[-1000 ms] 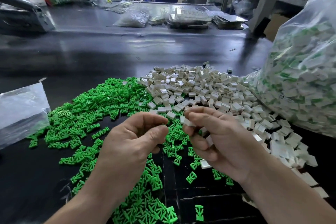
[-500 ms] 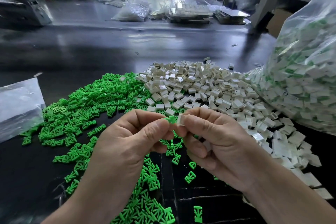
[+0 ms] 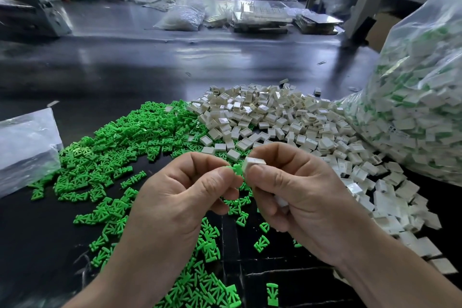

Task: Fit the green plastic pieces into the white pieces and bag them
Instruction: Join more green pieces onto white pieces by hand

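**Green piece meets white piece, above the table**

Left hand [image 3: 180,197] pinches one green piece [image 3: 236,170] between thumb and forefinger. Right hand [image 3: 295,195] pinches a white piece [image 3: 252,164], open end facing it. The pieces touch, probably lined up for pressing in. Both hands raised, spare fingers curled. Green pile [image 3: 120,147] left, white pile [image 3: 270,117] behind, filled bag [image 3: 420,97] right, all near.

green pieces [image 3: 125,142] bright green | white pieces [image 3: 270,117] off-white | table [image 3: 150,62] glossy black

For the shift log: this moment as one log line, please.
step: fitting | left hand: pinches green piece | right hand: pinches white piece | fit: green piece mostly outside white piece
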Demonstrator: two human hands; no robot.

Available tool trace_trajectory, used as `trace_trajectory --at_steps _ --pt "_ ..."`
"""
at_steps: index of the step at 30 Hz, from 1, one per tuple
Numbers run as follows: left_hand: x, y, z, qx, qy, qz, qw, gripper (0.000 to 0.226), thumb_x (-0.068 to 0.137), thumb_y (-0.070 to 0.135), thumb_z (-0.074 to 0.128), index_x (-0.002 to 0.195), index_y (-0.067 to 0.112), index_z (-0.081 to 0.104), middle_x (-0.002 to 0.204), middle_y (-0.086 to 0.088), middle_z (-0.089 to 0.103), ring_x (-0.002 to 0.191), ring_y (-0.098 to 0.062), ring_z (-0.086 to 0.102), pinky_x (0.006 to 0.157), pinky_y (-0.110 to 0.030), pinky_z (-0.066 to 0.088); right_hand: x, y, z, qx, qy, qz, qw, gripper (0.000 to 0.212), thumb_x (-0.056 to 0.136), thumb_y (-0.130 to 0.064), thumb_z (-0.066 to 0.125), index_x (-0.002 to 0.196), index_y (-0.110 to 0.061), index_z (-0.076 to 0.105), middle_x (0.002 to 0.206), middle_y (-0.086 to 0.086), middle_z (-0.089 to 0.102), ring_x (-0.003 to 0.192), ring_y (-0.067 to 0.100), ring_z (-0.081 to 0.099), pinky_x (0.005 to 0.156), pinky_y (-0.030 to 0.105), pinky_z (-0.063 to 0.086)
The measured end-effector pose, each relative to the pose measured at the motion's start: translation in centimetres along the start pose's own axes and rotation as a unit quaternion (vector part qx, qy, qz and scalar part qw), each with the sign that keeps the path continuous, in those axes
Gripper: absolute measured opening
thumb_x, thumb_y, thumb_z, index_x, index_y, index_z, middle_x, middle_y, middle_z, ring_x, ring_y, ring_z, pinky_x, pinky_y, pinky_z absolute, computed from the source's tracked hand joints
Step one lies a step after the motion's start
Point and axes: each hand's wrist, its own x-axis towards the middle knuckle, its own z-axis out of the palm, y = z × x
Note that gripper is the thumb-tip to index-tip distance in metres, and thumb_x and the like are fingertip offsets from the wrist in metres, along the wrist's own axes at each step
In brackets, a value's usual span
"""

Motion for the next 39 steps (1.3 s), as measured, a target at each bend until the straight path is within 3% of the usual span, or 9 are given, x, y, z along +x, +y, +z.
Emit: trace_trajectory --at_steps 6,10,15,19,21,23,28,33,39 --pt "0.0 -0.2 0.0 0.040 0.026 0.018 0.999 0.028 0.068 0.046 0.073 0.087 0.026 0.074 0.082 -0.008 0.075 0.076 -0.022 0.071 0.061 -0.024 0.055 -0.2 -0.4 -0.2 -0.026 0.022 0.053 0.998 0.007 0.078 -0.012 0.075 0.075 -0.017 0.070 0.062 0.018 0.055 0.037 0.013 0.037 0.035 0.018 0.029" --pt "-0.4 0.3 0.3 0.124 0.032 0.042 0.991 0.030 0.067 0.052 0.071 0.088 0.030 0.072 0.079 -0.003 0.074 0.070 -0.021 0.070 0.059 -0.032 0.058 -0.5 -0.4 0.0 -0.160 -0.003 0.071 0.985 0.018 0.090 -0.012 0.073 0.077 -0.021 0.065 0.052 -0.001 0.048 0.038 0.010 0.037 0.036 0.019 0.029" --pt "-0.8 0.9 0.9 0.220 0.026 0.084 0.972 0.008 0.075 0.037 0.070 0.083 0.035 0.070 0.069 0.012 0.068 0.056 -0.001 0.059 0.051 -0.009 0.044 -0.7 0.0 0.0 -0.290 -0.010 0.023 0.957 0.005 0.095 -0.025 0.069 0.091 -0.025 0.072 0.054 -0.014 0.048 0.044 0.004 0.039 0.042 0.020 0.033" --pt "-0.7 0.9 0.6 0.235 0.035 0.057 0.970 0.014 0.073 0.043 0.067 0.085 0.036 0.069 0.071 0.005 0.069 0.059 -0.012 0.063 0.053 -0.023 0.053 -0.7 0.0 -0.3 -0.330 -0.016 -0.017 0.944 0.005 0.096 -0.034 0.068 0.095 -0.031 0.072 0.065 -0.011 0.061 0.051 0.007 0.048 0.047 0.026 0.040" --pt "-0.6 1.0 0.5 0.231 0.038 0.046 0.971 0.016 0.072 0.046 0.066 0.087 0.038 0.069 0.072 0.002 0.071 0.063 -0.019 0.066 0.060 -0.037 0.057 -0.7 0.1 -0.3 -0.302 -0.021 -0.023 0.953 0.005 0.095 -0.035 0.069 0.096 -0.033 0.073 0.070 -0.007 0.065 0.051 0.006 0.049 0.046 0.022 0.040" --pt "-0.5 1.1 0.3 0.225 0.036 0.039 0.973 0.016 0.075 0.051 0.070 0.086 0.039 0.069 0.073 0.001 0.072 0.066 -0.021 0.068 0.065 -0.038 0.057 -0.8 0.3 -0.3 -0.277 -0.018 -0.029 0.960 0.010 0.091 -0.040 0.069 0.098 -0.034 0.074 0.069 -0.002 0.063 0.050 0.005 0.049 0.044 0.018 0.039" --pt "-0.3 1.6 0.1 0.195 -0.008 0.017 0.981 0.022 0.067 0.052 0.063 0.080 0.035 0.070 0.070 0.004 0.074 0.063 -0.005 0.070 0.056 -0.010 0.049 -1.0 0.1 -0.6 -0.229 -0.019 -0.031 0.973 0.018 0.089 -0.047 0.068 0.103 -0.038 0.075 0.062 -0.003 0.057 0.049 0.011 0.048 0.042 0.020 0.039" --pt "0.2 1.6 -1.0 0.184 -0.082 -0.027 0.979 0.016 0.071 0.041 0.070 0.080 0.028 0.072 0.071 -0.003 0.074 0.064 -0.015 0.072 0.059 -0.018 0.054 -0.9 -0.3 -0.2 -0.279 -0.040 -0.023 0.959 0.016 0.093 -0.041 0.064 0.098 -0.030 0.075 0.063 -0.006 0.058 0.049 0.005 0.046 0.043 0.018 0.037" --pt "0.5 1.6 -1.8 0.257 -0.149 -0.061 0.953 0.005 0.079 0.037 0.068 0.083 0.034 0.070 0.073 0.002 0.074 0.066 -0.010 0.072 0.059 -0.014 0.052 -1.0 -1.2 -0.5 -0.394 -0.068 0.014 0.916 0.011 0.096 -0.032 0.066 0.094 -0.024 0.073 0.066 -0.013 0.061 0.053 -0.002 0.053 0.049 0.010 0.038"
